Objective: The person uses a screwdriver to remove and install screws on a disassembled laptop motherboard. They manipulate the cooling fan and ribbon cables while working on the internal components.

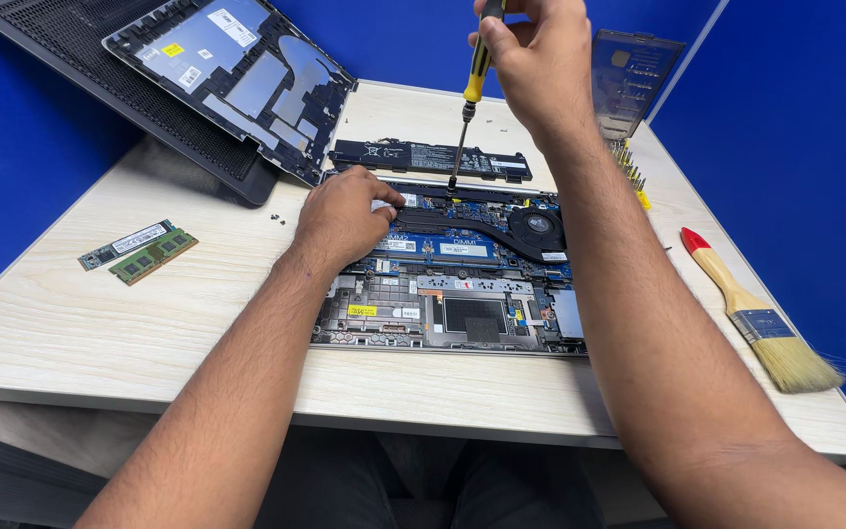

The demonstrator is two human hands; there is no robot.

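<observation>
The open laptop (452,284) lies mid-surface (100,323); the battery (430,159) behind it; its cover (232,73) behind-left; two memory sticks (139,251) to the left; the brush (761,318) right; the bit case (632,80) behind-right.

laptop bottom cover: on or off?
Off. The bottom cover lies inner side up at the table's far left, apart from the laptop, whose board, fan and heat pipe are exposed. The battery lies behind the laptop.

Both forearms are bare from the elbow down, no sleeves, no watch, no rings or bands on either wrist. The left hand (340,217) and the right hand (538,59) wear no gloves. At six o'clock, under the desk edge, dark trousers cover the legs.
</observation>
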